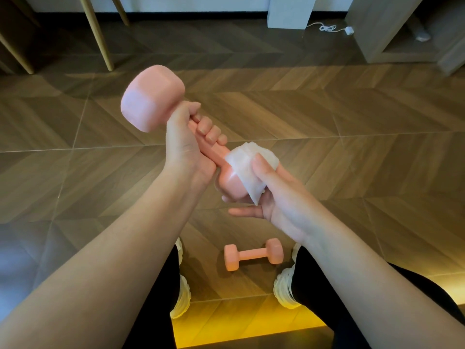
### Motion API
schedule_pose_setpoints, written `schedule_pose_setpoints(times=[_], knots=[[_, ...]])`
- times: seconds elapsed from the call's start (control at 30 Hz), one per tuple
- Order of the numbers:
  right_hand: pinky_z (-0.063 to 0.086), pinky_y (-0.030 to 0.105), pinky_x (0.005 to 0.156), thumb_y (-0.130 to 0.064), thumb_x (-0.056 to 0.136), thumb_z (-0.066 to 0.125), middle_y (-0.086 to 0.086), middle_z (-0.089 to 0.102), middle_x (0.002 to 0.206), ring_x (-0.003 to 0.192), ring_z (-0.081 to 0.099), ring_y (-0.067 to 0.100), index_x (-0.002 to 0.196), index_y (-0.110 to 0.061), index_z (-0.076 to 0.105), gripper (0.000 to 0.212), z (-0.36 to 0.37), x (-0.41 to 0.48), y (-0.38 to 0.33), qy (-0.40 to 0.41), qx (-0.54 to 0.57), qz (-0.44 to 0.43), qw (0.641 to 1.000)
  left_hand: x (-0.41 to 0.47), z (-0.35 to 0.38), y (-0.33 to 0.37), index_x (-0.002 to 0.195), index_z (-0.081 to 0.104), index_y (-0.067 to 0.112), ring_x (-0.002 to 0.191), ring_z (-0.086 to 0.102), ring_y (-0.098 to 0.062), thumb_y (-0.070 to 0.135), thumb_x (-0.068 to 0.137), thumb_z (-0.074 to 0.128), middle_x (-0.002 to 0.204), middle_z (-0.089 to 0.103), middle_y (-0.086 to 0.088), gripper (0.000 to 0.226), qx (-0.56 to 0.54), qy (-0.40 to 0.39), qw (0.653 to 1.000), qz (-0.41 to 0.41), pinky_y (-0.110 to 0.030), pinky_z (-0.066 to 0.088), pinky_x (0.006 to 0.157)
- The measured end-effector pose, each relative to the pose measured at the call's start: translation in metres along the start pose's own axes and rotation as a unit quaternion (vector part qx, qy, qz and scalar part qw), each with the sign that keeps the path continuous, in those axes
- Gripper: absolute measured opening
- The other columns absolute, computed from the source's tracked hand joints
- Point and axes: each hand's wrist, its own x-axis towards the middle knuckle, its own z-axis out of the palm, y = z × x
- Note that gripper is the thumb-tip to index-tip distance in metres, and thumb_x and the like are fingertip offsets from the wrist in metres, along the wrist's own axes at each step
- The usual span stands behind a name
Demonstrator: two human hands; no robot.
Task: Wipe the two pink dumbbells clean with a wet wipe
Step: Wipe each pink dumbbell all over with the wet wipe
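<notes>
My left hand (186, 144) grips the handle of a pink dumbbell (151, 99), held tilted in the air with one head up at the left. My right hand (271, 192) wraps a white wet wipe (245, 165) round the dumbbell's lower head, thumb on top of the wipe and fingers underneath. A second pink dumbbell (253, 254) lies on the floor between my feet, untouched by either hand.
Wooden herringbone floor (352, 137) all around. Wooden chair legs (97, 34) stand at the far left, a white pillar (289, 11) and a white cable (329, 27) at the back, a grey cabinet (402, 28) at the far right. My white shoes (285, 288) flank the lying dumbbell.
</notes>
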Motion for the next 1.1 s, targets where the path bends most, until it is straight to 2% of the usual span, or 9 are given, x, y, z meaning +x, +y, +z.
schedule_pose_setpoints(times=[0.13, 0.27, 0.47, 0.63, 0.77, 0.83, 0.9, 1.0, 1.1], knots=[[0.06, 0.04, 0.074, -0.03, 0.084, 0.066, 0.019, 0.052, 0.139, 0.112, 0.065, 0.037, 0.14, -0.029, 0.044, 0.06, -0.005, -0.003, 0.0, -0.058, 0.007, -0.014, 0.998, 0.003, -0.006, 0.006, 0.06, 0.034, 0.021, 0.042, 0.022, -0.012, 0.017, 0.09, 0.047, 0.048, 0.024, 0.007, 0.033, -0.029, 0.018, 0.999, -0.006, -0.024, 0.029, 0.044], [0.06, 0.037, 0.069, -0.028, 0.073, 0.08, 0.007, 0.052, 0.135, 0.107, 0.068, 0.03, 0.117, -0.048, 0.06, 0.053, 0.005, -0.002, 0.004, -0.035, -0.027, -0.038, 0.998, 0.004, -0.01, 0.01, 0.06, 0.032, 0.021, 0.04, 0.023, -0.011, 0.017, 0.089, 0.047, 0.047, 0.024, 0.007, 0.033, -0.046, 0.025, 0.998, -0.022, -0.023, 0.029, 0.043], [0.059, 0.036, 0.063, -0.045, 0.068, 0.08, 0.009, 0.058, 0.131, 0.102, 0.07, 0.033, 0.12, -0.045, 0.051, 0.059, 0.011, 0.004, 0.008, 0.08, -0.043, -0.012, 0.996, -0.001, -0.005, 0.001, 0.056, 0.032, 0.021, 0.042, 0.021, -0.013, 0.017, 0.089, 0.046, 0.049, 0.022, 0.005, 0.036, -0.014, -0.009, 1.0, -0.017, -0.024, 0.029, 0.043], [0.058, 0.035, 0.064, -0.054, 0.078, 0.065, 0.014, 0.059, 0.132, 0.096, 0.068, 0.027, 0.129, -0.038, 0.05, 0.055, 0.005, 0.0, 0.004, 0.045, -0.002, -0.009, 0.999, -0.002, 0.0, -0.002, 0.056, 0.032, 0.02, 0.043, 0.021, -0.014, 0.016, 0.089, 0.045, 0.048, 0.022, 0.005, 0.035, -0.017, -0.055, 0.998, -0.01, -0.026, 0.028, 0.045], [0.06, 0.041, 0.071, -0.043, 0.086, 0.067, 0.023, 0.053, 0.139, 0.101, 0.065, 0.031, 0.138, -0.022, 0.049, 0.059, -0.002, -0.004, -0.001, -0.014, 0.077, 0.015, 0.997, -0.001, -0.002, -0.002, 0.063, 0.042, 0.018, 0.044, 0.035, -0.013, 0.026, 0.091, 0.055, 0.051, 0.037, 0.003, 0.032, -0.027, -0.045, 0.999, -0.016, -0.026, 0.037, 0.049], [0.06, 0.045, 0.077, -0.031, 0.083, 0.071, 0.019, 0.056, 0.136, 0.106, 0.067, 0.032, 0.132, -0.023, 0.053, 0.053, -0.004, -0.005, 0.001, -0.001, 0.09, -0.007, 0.996, -0.001, -0.002, -0.003, 0.067, 0.045, 0.018, 0.047, 0.045, -0.013, 0.028, 0.09, 0.061, 0.055, 0.046, 0.002, 0.03, -0.008, -0.014, 1.0, -0.026, -0.026, 0.043, 0.054], [0.059, 0.048, 0.08, -0.024, 0.079, 0.078, 0.013, 0.057, 0.134, 0.11, 0.067, 0.034, 0.124, -0.029, 0.057, 0.05, -0.002, -0.004, 0.005, 0.033, 0.051, -0.029, 0.998, 0.0, -0.003, -0.005, 0.07, 0.043, 0.019, 0.045, 0.042, -0.011, 0.026, 0.09, 0.063, 0.052, 0.043, 0.005, 0.029, -0.004, 0.017, 0.999, -0.037, -0.024, 0.042, 0.052], [0.059, 0.052, 0.08, -0.031, 0.073, 0.08, 0.009, 0.056, 0.132, 0.111, 0.066, 0.035, 0.117, -0.036, 0.059, 0.049, 0.005, 0.0, 0.009, 0.08, -0.006, -0.036, 0.996, 0.003, -0.006, -0.004, 0.071, 0.039, 0.019, 0.04, 0.031, -0.01, 0.021, 0.091, 0.058, 0.049, 0.032, 0.007, 0.028, -0.013, 0.038, 0.998, -0.042, -0.023, 0.036, 0.045], [0.054, 0.064, 0.085, -0.043, 0.08, 0.072, 0.008, 0.06, 0.129, 0.113, 0.063, 0.038, 0.12, -0.035, 0.056, 0.043, 0.009, 0.004, 0.009, 0.105, -0.023, -0.04, 0.993, 0.003, -0.006, -0.002, 0.067, 0.034, 0.02, 0.04, 0.025, -0.012, 0.017, 0.091, 0.051, 0.05, 0.025, 0.006, 0.029, -0.015, 0.021, 0.999, -0.031, -0.023, 0.032, 0.043]])
